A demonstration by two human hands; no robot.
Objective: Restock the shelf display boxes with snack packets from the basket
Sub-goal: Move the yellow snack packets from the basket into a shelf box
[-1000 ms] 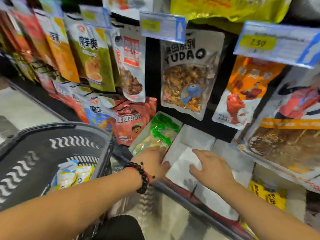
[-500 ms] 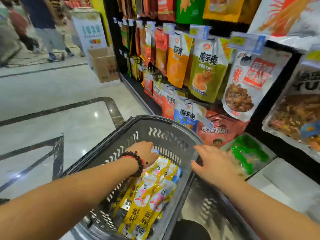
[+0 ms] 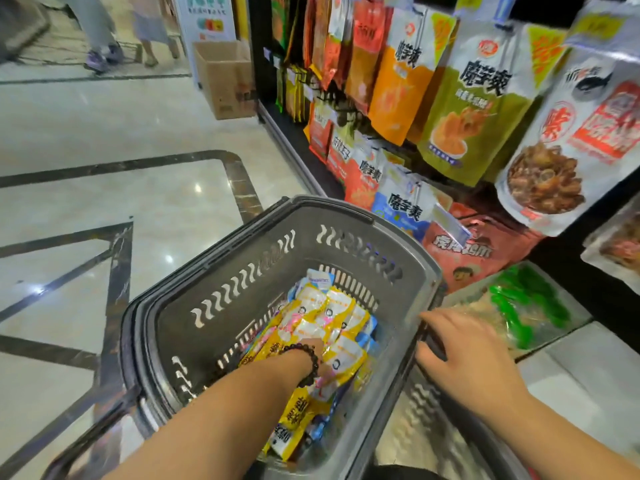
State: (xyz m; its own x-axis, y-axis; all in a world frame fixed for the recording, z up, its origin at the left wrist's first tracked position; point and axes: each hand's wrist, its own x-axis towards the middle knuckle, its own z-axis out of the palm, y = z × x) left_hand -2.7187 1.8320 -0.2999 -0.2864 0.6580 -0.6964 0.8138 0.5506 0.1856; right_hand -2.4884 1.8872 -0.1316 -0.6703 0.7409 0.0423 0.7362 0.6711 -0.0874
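Note:
A grey plastic basket (image 3: 242, 237) stands in front of me beside the shelf. Inside it lies a pile of yellow, white and blue snack packets (image 3: 332, 313). My left hand (image 3: 313, 348), with a dark bead bracelet at the wrist, is pushed down into that pile; its fingers are hidden under the packets. My right hand (image 3: 467, 358) holds the basket's right rim, fingers curled over the edge. Just right of the basket, on the low shelf, is a display box of clear packets with green print (image 3: 526, 306). A white display box (image 3: 588, 368) sits nearer to me.
Large snack bags (image 3: 474, 98) hang in rows on the black shelf wall at right. A cardboard box (image 3: 225, 77) stands on the marble floor at the shelf's far end. The legs of people (image 3: 100, 36) are at the top left.
My view swung left from the shelf boxes to the basket. My left hand went from the basket's far wall down into the packets, and my right hand came to rest on the rim.

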